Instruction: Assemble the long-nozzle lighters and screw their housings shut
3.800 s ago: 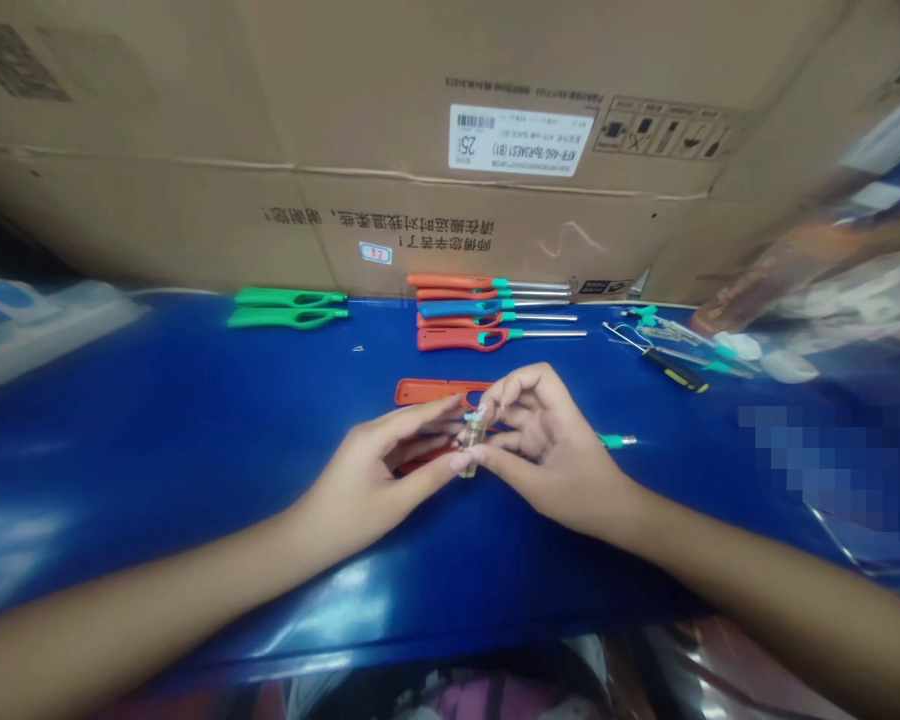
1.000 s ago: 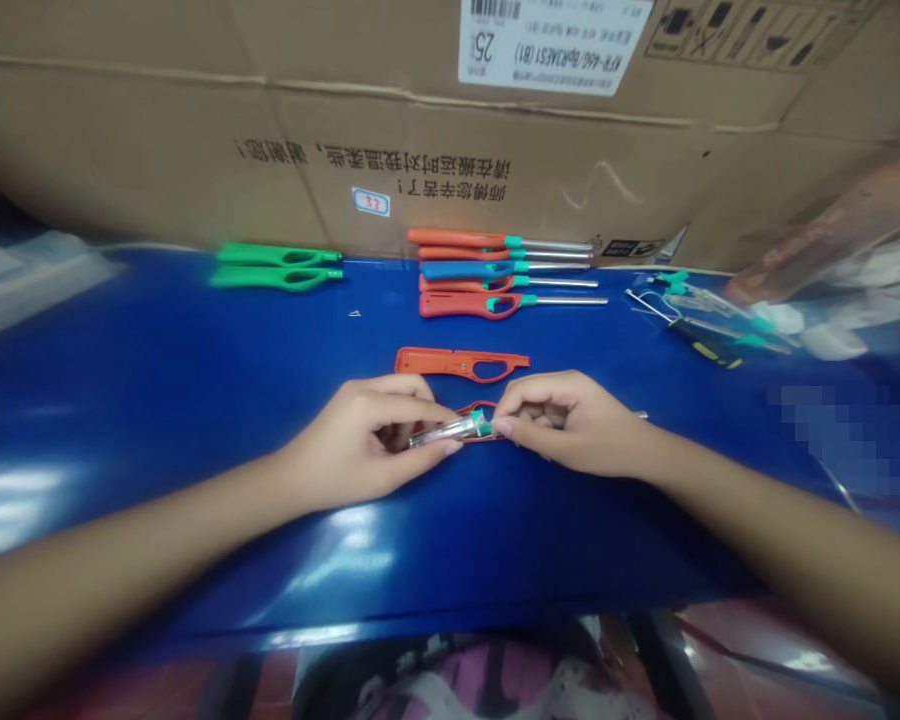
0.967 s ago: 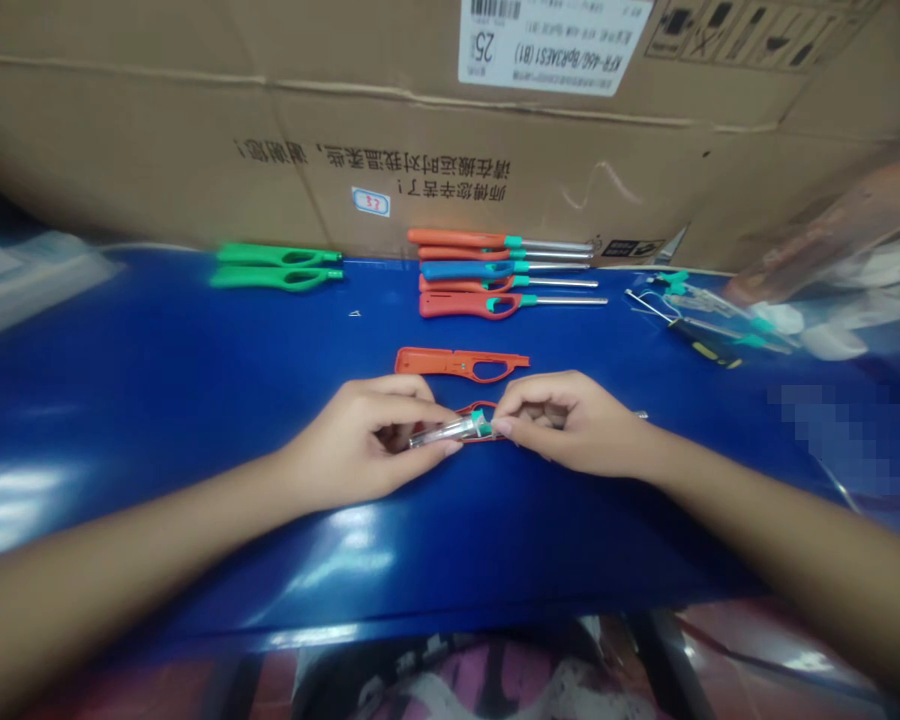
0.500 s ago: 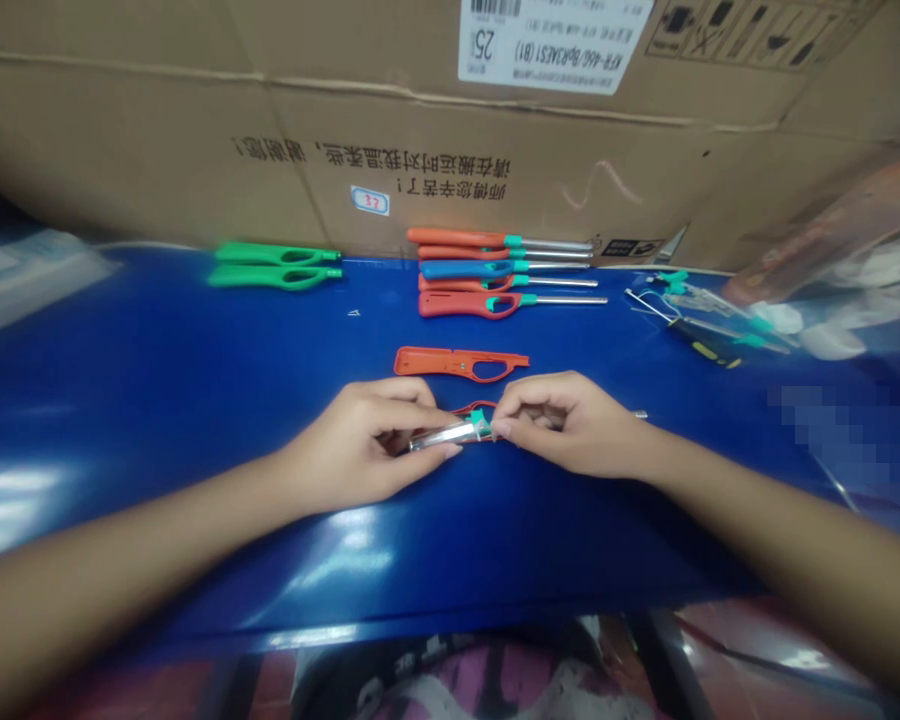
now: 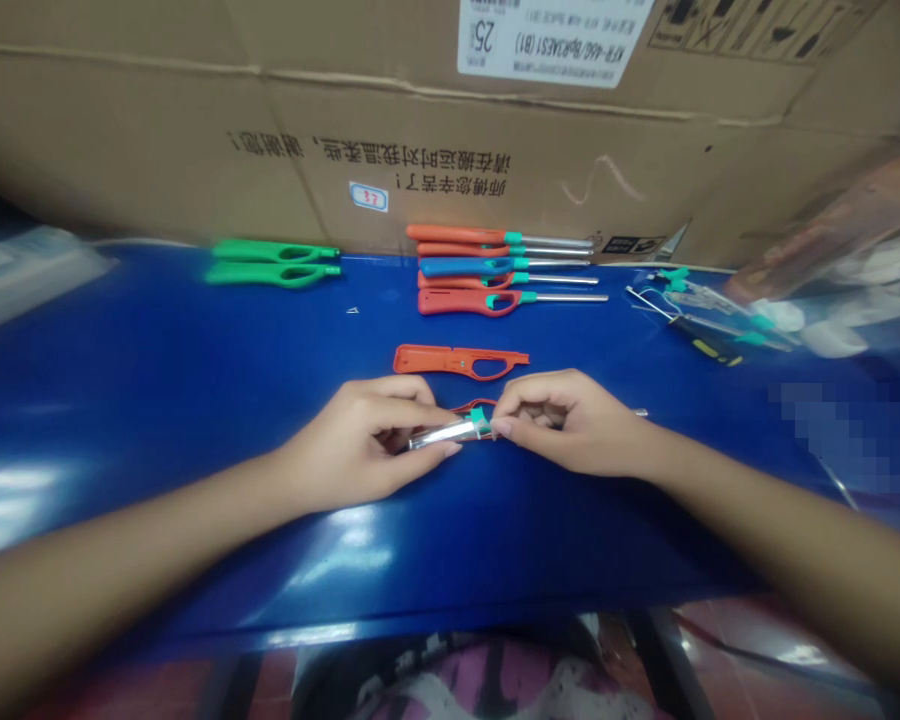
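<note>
My left hand [image 5: 360,440] grips a shiny silver cylinder [image 5: 442,433] between thumb and fingers, slightly tilted. A teal plastic piece [image 5: 479,416] sits at the cylinder's right end. My right hand [image 5: 574,425] is closed in a pinch right beside that piece; what lies between its fingertips is too small to make out. Under both hands, a red-orange lighter shell [image 5: 474,405] shows only in part. A metal tube tip [image 5: 640,413] pokes out past my right hand. Just beyond the hands lies an orange half shell [image 5: 427,360], its inside facing up.
Several utility lighters [image 5: 465,301] lie in a stack farther back, with two green shells [image 5: 270,273] left of them. A screwdriver [image 5: 701,343] and small teal-and-clear parts [image 5: 750,325] are at the right. A cardboard box [image 5: 195,120] walls off the blue table's [image 5: 157,380] back.
Both hands keep nearly the same place and grip on the cylinder and the teal piece. The view has shifted very slightly.
</note>
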A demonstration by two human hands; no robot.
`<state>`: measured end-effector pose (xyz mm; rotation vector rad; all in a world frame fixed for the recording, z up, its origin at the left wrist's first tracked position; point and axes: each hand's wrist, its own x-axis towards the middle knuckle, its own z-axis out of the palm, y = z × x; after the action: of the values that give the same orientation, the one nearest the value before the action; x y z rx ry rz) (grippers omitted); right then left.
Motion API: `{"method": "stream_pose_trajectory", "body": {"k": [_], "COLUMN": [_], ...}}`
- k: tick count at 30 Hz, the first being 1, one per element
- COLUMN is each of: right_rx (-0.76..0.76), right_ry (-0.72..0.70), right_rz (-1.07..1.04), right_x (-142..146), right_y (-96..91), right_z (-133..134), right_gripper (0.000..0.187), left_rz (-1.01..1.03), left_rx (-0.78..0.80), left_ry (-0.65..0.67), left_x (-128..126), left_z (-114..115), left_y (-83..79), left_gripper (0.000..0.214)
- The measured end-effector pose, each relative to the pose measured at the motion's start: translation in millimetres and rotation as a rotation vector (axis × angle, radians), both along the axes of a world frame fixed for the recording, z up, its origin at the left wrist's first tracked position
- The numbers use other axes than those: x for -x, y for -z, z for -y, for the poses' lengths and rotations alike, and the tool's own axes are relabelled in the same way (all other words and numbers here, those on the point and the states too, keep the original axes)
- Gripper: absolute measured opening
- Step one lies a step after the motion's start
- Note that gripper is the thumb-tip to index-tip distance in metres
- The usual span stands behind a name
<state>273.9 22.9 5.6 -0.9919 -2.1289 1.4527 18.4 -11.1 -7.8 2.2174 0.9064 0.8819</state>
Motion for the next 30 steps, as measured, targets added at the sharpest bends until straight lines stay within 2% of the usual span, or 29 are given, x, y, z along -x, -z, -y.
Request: {"method": "stream_pose_trajectory", "body": {"k": [30], "right_rx": [-0.040], "right_ry": [-0.044], "right_rz": [-0.004], "right_x": [3.0], "right_y": [-1.1], "right_z": [-0.3], "right_gripper": [0.023], "left_rz": [0.001], "left_rx": [0.041], "left_ry": [0.014], "left_x": [-1.4], "left_z": [-0.6], "left_y": [1.2], "left_gripper": [0.023]}}
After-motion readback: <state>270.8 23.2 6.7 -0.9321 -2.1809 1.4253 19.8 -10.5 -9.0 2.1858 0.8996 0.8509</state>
